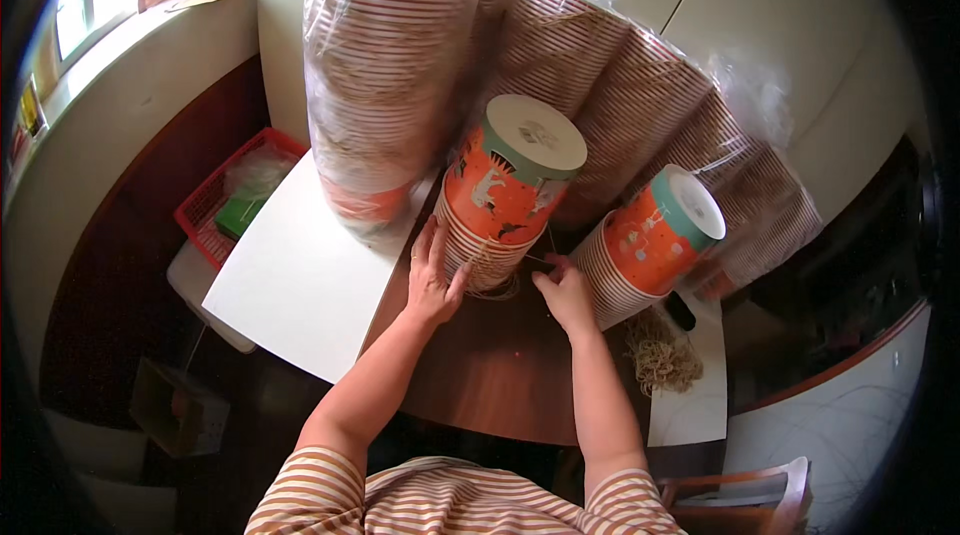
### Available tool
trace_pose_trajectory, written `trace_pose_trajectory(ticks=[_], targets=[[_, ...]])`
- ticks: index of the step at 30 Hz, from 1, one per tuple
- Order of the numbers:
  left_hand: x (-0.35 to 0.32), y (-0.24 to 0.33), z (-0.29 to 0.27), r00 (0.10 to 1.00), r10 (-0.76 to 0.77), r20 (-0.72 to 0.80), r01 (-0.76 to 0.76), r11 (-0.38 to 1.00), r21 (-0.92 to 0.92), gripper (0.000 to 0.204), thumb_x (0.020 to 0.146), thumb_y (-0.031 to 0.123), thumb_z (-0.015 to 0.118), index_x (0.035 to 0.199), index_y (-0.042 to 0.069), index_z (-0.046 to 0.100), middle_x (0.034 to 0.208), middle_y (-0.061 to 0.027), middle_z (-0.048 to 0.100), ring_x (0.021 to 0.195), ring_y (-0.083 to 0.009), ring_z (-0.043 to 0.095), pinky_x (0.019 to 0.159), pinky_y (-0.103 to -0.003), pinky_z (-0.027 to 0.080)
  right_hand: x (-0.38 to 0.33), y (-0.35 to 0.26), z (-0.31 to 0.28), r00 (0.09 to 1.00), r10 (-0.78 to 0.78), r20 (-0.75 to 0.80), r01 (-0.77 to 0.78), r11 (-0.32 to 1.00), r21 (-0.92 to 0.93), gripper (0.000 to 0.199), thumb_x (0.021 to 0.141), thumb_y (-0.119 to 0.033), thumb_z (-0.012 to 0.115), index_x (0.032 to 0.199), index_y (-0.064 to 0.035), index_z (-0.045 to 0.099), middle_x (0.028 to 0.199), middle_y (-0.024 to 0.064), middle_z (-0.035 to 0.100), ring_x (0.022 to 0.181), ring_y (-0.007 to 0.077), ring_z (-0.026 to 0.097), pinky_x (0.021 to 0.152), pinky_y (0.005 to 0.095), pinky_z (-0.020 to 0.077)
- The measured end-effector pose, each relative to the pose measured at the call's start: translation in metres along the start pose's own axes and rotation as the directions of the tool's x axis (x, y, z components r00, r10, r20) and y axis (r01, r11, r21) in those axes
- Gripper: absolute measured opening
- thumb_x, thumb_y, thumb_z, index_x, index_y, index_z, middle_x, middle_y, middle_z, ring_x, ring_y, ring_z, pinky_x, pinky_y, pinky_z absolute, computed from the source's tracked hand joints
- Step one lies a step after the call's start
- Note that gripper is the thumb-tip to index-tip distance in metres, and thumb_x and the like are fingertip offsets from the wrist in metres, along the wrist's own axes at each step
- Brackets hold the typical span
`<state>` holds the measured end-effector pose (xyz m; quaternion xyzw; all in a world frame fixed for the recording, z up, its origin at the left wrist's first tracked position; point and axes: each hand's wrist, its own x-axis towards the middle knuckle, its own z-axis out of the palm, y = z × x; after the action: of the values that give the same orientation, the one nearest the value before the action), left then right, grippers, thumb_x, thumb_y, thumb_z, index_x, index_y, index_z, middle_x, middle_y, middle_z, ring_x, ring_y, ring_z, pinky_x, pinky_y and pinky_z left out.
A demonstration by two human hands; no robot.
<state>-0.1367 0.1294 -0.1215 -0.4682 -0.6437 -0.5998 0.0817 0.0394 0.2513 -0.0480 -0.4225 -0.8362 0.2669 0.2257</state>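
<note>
In front of me an upside-down stack of paper buckets (505, 190) stands on the brown table, its top one orange with a teal band and animal pictures. My left hand (433, 275) lies against the stack's lower left side, fingers spread and thumb apart. Loops of thin twine (490, 287) lie about the stack's lower part. On its right side my right hand (566, 290) is closed in a pinch on a thin strand of twine. Close to that hand stands a second upside-down bucket stack (655, 240).
Tall plastic-wrapped bucket stacks (385, 65) stand at the back left, with more wrapped stacks (640, 115) behind and right. A twine tangle (662, 353) and a small black object (680, 312) lie at right. A red basket (205, 215) is left of the white board (300, 285).
</note>
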Motion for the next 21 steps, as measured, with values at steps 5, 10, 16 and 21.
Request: trace_pose_trajectory(ticks=[5,10,16,21], targets=[[0.0,0.002,0.003,1.0,0.003,0.004,-0.003,1.0,0.005,0.07,0.083,0.025,0.06,0.141,0.004,0.027,0.141,-0.0274,0.028,0.128,-0.0427,0.032,0.105,-0.046,0.028,0.014,0.026,0.023,0.961,0.123,0.248,-0.269,0.623,0.735,0.048,0.082,-0.01,0.059,0.127,-0.0005,0.046,0.075,0.0069,0.062,0.064,0.0146,0.057,0.051,0.0264,0.0403],[-0.002,-0.001,0.001,0.998,-0.053,0.033,0.055,0.996,-0.074,0.067,0.086,0.023,0.053,0.142,0.002,0.024,0.143,-0.0261,0.024,0.132,-0.0398,0.026,0.109,-0.043,0.023,0.003,0.006,0.014,0.951,0.232,0.206,-0.289,0.423,0.859,0.053,0.079,-0.001,0.055,0.13,-0.0012,0.041,0.073,0.0075,0.056,0.052,0.0088,0.043,0.046,0.0189,0.0331],[-0.001,-0.009,0.005,0.99,-0.119,-0.07,0.108,0.984,-0.145,0.062,0.086,0.017,0.047,0.14,-0.002,0.024,0.141,-0.0258,0.029,0.13,-0.0403,0.029,0.108,-0.043,0.024,-0.006,-0.01,-0.028,0.999,-0.038,-0.035,0.051,0.722,0.69,0.034,0.086,-0.006,0.056,0.118,0.0028,0.05,0.079,0.0033,0.061,0.071,0.0081,0.055,0.061,0.0213,0.0423],[0.0,-0.017,0.006,0.953,-0.258,-0.159,0.193,0.921,-0.338,0.059,0.086,0.014,0.046,0.139,-0.004,0.024,0.135,-0.025,0.035,0.124,-0.0389,0.036,0.106,-0.041,0.027,-0.023,-0.036,-0.069,0.951,-0.174,-0.254,0.271,0.866,0.421,0.023,0.087,-0.006,0.058,0.109,0.0002,0.058,0.079,0.0011,0.059,0.069,0.0066,0.052,0.062,0.0215,0.0434]])
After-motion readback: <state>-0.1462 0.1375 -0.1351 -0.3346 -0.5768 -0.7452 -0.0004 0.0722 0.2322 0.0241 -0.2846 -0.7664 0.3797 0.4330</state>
